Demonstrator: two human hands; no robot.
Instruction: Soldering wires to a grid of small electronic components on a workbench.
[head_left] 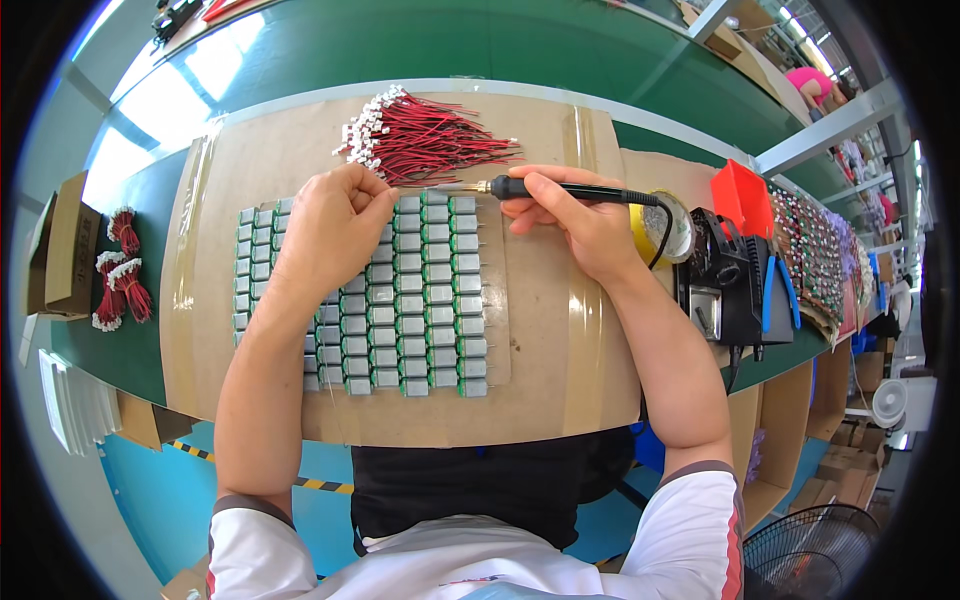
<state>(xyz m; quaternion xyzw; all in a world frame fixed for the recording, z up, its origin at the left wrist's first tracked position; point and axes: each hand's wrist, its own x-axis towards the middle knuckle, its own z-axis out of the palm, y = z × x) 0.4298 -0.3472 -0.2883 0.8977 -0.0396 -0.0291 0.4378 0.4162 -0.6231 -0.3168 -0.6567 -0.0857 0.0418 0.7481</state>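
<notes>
- Right hand (575, 222) is gripping a black soldering iron (570, 190), tip lying near the top edge of the motor grid.
- Left hand (332, 225) is pinching closed over the small DC motors (420, 300) laid in rows on the cardboard sheet (560, 340); what it pinches is hidden.
- Red-black wire bundle (430, 135) is lying at the sheet's far edge.
- Left forearm is covering several motors.

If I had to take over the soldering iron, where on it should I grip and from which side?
Grip the black handle of the soldering iron, where the right hand holds it now, just behind the metal tip. It lies roughly level, tip pointing left toward the left hand and the small motors, its cable trailing right. Coming from the right and the near side probably keeps fingers off the tip.
</notes>
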